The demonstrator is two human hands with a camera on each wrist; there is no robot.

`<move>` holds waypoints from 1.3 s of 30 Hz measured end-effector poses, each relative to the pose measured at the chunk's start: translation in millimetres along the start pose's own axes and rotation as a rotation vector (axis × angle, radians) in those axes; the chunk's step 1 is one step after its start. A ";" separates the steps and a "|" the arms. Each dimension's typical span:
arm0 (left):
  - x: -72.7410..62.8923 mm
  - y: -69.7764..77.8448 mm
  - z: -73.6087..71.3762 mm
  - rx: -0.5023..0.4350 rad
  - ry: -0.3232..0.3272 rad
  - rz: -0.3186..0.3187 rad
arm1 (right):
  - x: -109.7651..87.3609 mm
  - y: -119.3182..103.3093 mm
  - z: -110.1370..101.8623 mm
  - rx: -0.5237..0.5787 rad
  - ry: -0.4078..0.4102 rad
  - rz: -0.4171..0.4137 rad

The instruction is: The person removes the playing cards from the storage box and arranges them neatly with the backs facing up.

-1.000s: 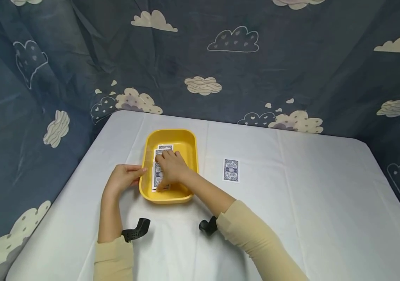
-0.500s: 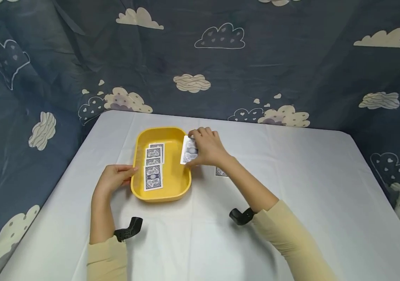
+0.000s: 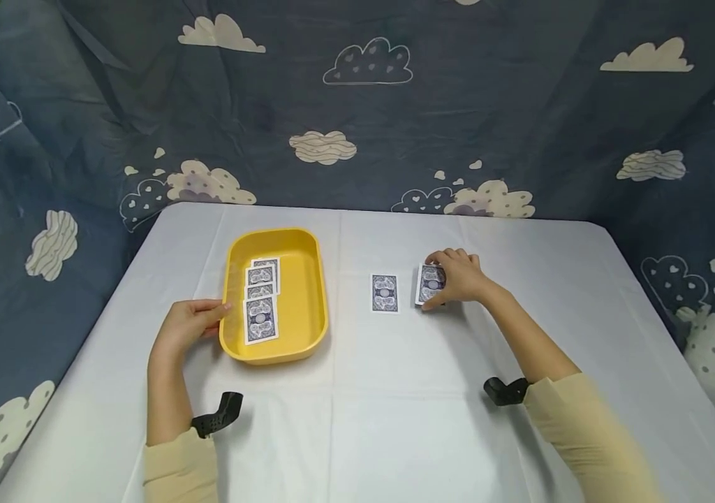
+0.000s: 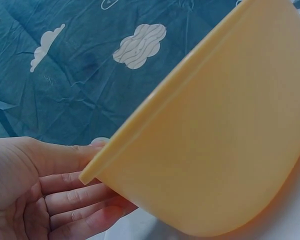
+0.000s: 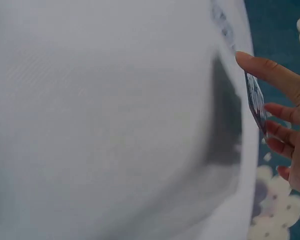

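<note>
My left hand [image 3: 188,325] pinches the left rim of a yellow tray [image 3: 307,335], thumb over the edge and fingers under it, as the left wrist view shows. Inside the tray, toward its left side, several face-down playing cards [image 3: 260,321] with blue patterned backs overlap in a column. To the right, my right hand [image 3: 463,278] holds a blue-backed playing card [image 3: 429,281] by its ends between thumb and fingers. In the right wrist view that card [image 5: 255,102] shows nearly edge-on. Another face-down playing card [image 3: 385,293] lies on the table between the tray and my right hand.
A white cloth [image 3: 395,433] covers the table. Behind it and along both sides hangs a dark blue curtain [image 3: 458,105] with a cloud print. A black wrist camera mount [image 3: 218,413] sticks out from the left wrist, another [image 3: 505,391] from the right.
My right hand has taken a playing card out of the tray and carried it right, past the card lying on the table. The left hand stays on the tray's rim. The head view has shifted.
</note>
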State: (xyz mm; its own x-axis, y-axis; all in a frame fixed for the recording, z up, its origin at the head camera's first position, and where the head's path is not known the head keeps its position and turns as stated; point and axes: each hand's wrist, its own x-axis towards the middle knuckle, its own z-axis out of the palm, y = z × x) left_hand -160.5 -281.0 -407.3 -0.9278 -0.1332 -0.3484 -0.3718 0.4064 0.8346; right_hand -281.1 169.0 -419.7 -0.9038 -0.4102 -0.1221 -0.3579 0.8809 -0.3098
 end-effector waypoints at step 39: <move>5.4 -6.6 -3.7 0.002 0.018 -0.029 | 34.7 -101.2 -7.6 -0.073 0.170 -0.130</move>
State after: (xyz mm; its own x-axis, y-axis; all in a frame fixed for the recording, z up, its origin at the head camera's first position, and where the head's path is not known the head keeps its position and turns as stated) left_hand -163.2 -287.8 -413.2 -0.9172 -0.1610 -0.3645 -0.3983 0.4039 0.8236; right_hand -278.1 67.4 -385.4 -0.8731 -0.4814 0.0769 -0.4847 0.8404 -0.2424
